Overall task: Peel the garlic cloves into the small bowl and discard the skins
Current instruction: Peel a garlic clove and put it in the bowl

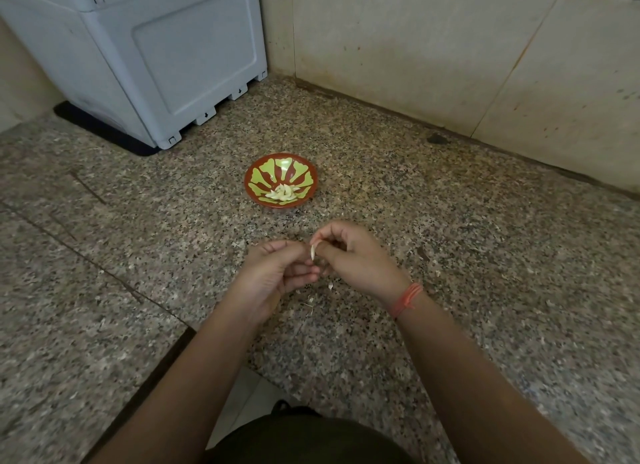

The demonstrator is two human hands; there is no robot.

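1. Small round bowl [304, 172], red-brown with a green petal pattern, sits on the speckled brown granite countertop [450, 238]. All places below are taken from this bowl.
2. Pale peeled cloves [282, 193] lie heaped in the bowl's bottom, toward its near side.
3. A slim, whitish garlic clove [313, 251] is held in the air on the person's side of the bowl, a little to its right and well apart from it.
4. Right hand [356, 255]: thumb and forefinger pinch the clove from the right, other fingers curled in.
5. Left hand [277, 273]: fingers curled, thumb and forefinger tips closed against the clove's left side.
6. Small papery white skin scraps [330, 285] lie on the countertop under the hands, nearer the person than the bowl.
7. An orange thread band [408, 297] circles the right wrist.
8. A grey plastic box-shaped appliance [138, 48] stands beyond the bowl to its left, on a black mat [104, 127].
9. A beige tiled wall [415, 48] rises behind the bowl.
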